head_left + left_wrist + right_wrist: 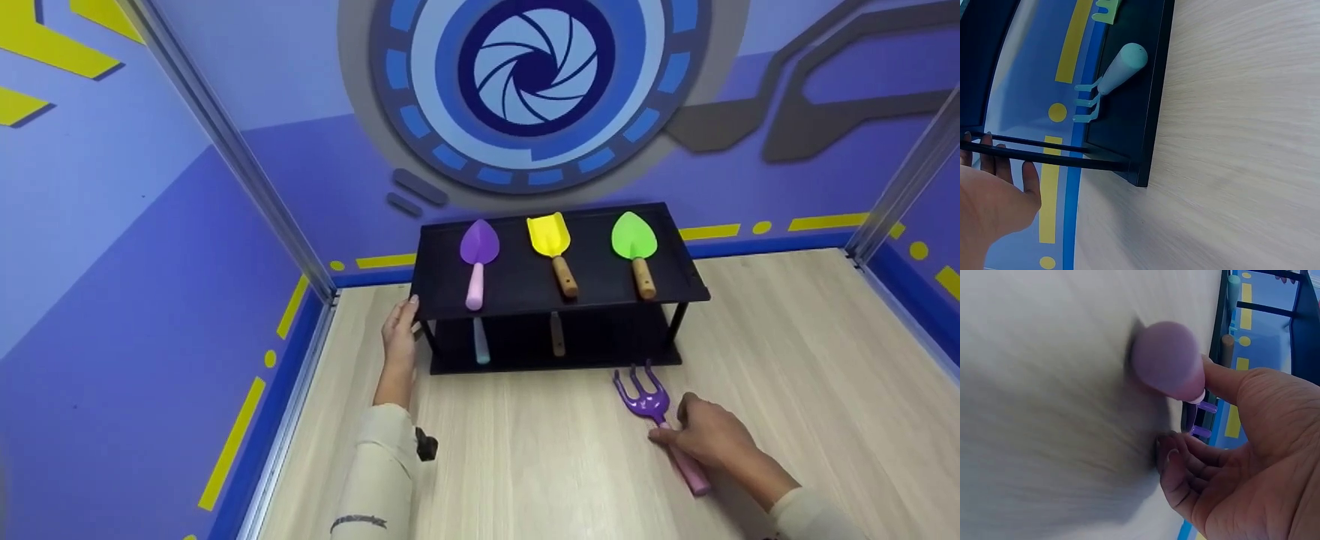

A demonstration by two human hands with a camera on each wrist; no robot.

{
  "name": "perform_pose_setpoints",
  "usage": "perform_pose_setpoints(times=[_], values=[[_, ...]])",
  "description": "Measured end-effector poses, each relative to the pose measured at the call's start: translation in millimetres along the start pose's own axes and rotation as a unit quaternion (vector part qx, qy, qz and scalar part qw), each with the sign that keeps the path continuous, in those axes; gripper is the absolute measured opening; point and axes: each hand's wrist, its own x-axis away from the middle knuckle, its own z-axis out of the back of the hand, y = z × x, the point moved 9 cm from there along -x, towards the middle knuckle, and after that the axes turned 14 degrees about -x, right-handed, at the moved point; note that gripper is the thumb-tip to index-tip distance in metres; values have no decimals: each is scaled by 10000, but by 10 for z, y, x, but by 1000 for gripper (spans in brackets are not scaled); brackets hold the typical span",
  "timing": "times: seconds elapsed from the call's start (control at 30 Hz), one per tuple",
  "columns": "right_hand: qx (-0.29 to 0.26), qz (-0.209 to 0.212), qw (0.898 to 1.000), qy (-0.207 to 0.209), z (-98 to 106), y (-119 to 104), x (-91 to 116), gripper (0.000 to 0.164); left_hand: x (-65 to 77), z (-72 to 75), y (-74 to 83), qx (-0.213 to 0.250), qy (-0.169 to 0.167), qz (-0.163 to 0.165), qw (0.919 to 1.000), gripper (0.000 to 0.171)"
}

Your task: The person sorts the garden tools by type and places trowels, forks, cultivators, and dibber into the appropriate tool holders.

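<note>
A black two-tier rack (517, 296) stands against the back wall. My left hand (400, 330) grips the left front corner of its upper shelf, with fingers (1002, 169) behind the thin side post in the left wrist view. In front of the rack's right end lies a purple hand fork (651, 403) with a pink handle, tines toward the rack. My right hand (712, 431) is around that handle: the thumb (1221, 379) is at its side, while the loosely curled fingers (1176, 467) stand apart from it.
On the upper shelf lie a purple trowel (480, 244), a yellow shovel (550, 236) and a green trowel (634, 236). Below are a teal-handled hand fork (1120, 70) and a wooden-handled tool (557, 335). Printed panels (300, 150) enclose the wood-grain table (525, 450).
</note>
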Motion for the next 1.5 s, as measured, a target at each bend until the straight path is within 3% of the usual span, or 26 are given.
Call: perform_pose_setpoints(times=[0.17, 0.33, 0.77, 1.07, 1.37, 1.5], values=[[17, 88, 9995, -307, -31, 7, 73, 49, -3, -3, 10, -82, -2, 12, 10000, 48], [-297, 318, 9976, -536, -41, -3, 75, 35, 16, 9, -11, -123, -5, 123, 9998, 54], [-1426, 326, 9829, -1115, -37, 88, -32, 36, 24, -10, -20, -125, -73, 149, 9998, 60], [-1913, -114, 9761, -1023, -25, 155, -23, 31, 32, 2, 17, -250, -36, 35, 9997, 56], [-2291, -50, 9665, -1159, 15, 158, 48, 26, 20, 9, -5, -71, 48, 5, 10000, 40], [-2306, -32, 9668, -1104, 36, 158, 50, 25, 11, -3, 11, -5, 21, -42, 10000, 37]])
